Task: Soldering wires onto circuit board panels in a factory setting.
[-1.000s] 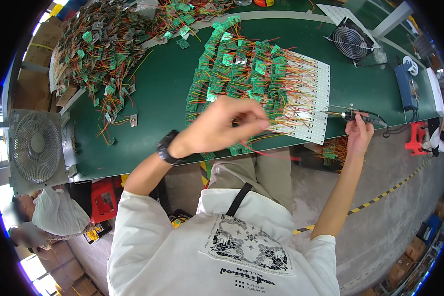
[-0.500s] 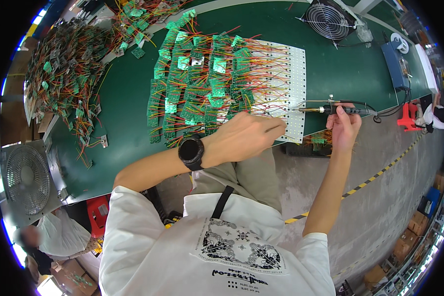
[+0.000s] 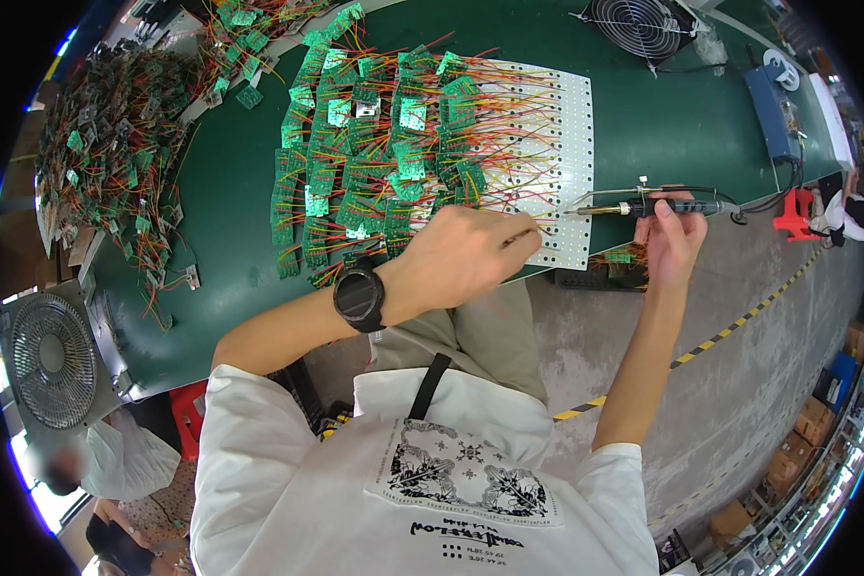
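My right hand (image 3: 672,240) grips a soldering iron (image 3: 682,206) by its black handle. The iron's metal tip points left, over the right edge of a white perforated board (image 3: 571,144). My left hand (image 3: 470,252) lies low across the near side of this board, its thumb and fingers pinched together by the wire ends; what is between them is too small to make out. Rows of small green circuit boards (image 3: 360,173) with red and yellow wires (image 3: 518,134) spread leftward from the white board. Part of the nearest rows is covered by my left hand and wrist.
On the green table (image 3: 230,182), a large heap of wired circuit boards (image 3: 115,144) is piled at left. A black fan (image 3: 634,29) and a blue box (image 3: 770,110) with a wire spool stand at far right. A grey fan (image 3: 53,355) is at lower left.
My left hand has shifted slightly left and away from me, still pinched. The soldering iron stays nearly in place in my right hand. The whole view has moved a little.
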Action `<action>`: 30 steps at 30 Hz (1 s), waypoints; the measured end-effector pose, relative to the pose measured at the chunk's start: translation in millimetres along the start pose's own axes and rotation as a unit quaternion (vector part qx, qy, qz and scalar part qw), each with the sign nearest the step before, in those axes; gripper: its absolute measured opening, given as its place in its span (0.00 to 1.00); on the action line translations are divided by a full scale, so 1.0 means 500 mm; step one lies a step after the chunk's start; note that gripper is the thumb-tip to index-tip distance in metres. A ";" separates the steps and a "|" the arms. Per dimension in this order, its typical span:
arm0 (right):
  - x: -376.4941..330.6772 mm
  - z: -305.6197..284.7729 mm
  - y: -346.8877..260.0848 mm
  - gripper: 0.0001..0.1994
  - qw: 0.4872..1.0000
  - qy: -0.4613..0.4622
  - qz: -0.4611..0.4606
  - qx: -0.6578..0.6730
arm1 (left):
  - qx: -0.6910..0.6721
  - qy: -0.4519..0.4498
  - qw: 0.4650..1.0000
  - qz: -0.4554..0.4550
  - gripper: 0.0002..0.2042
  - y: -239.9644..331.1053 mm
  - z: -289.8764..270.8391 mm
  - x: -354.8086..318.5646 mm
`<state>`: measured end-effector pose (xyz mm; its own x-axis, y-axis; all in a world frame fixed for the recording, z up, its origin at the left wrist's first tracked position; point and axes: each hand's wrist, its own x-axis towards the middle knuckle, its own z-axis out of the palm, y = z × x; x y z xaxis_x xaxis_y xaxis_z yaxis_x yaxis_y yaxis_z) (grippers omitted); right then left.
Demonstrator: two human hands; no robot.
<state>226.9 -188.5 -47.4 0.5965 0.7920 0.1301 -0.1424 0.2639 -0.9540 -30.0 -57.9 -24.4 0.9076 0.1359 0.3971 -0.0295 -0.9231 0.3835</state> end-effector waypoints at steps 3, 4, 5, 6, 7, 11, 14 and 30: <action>-0.003 -0.001 -0.012 0.10 1.000 -0.020 0.000 -0.001 | -0.004 0.019 1.000 -0.022 0.04 -0.002 -0.002 -0.004; -0.003 -0.005 -0.014 0.10 1.000 -0.018 0.002 -0.002 | -0.004 0.020 0.999 -0.035 0.04 -0.002 -0.004 -0.004; 0.000 -0.010 -0.014 0.10 0.999 -0.046 0.006 -0.008 | -0.007 0.018 0.999 -0.036 0.04 -0.003 -0.003 -0.006; 0.002 -0.014 -0.014 0.10 0.997 -0.075 0.011 -0.013 | -0.012 0.032 0.999 -0.039 0.04 -0.004 -0.001 -0.007; 0.002 -0.015 -0.014 0.10 0.997 -0.074 0.014 -0.014 | -0.016 0.046 0.998 -0.043 0.04 -0.005 0.001 -0.008; 0.001 -0.022 -0.012 0.11 0.995 -0.087 0.028 -0.032 | -0.045 0.068 0.994 -0.067 0.03 -0.005 -0.003 -0.007; 0.000 -0.024 -0.009 0.11 0.994 -0.097 0.030 -0.046 | -0.057 0.070 0.993 -0.070 0.02 -0.008 -0.003 -0.010; -0.003 -0.021 -0.012 0.11 0.989 -0.116 0.027 -0.091 | -0.049 0.069 0.994 -0.072 0.03 -0.014 0.005 -0.012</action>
<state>235.4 -197.0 -44.6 0.3921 0.9126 0.1157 -0.0130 0.1313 -0.9913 -34.3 -53.1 -31.6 0.8399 0.3173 0.4403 0.0488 -0.8521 0.5211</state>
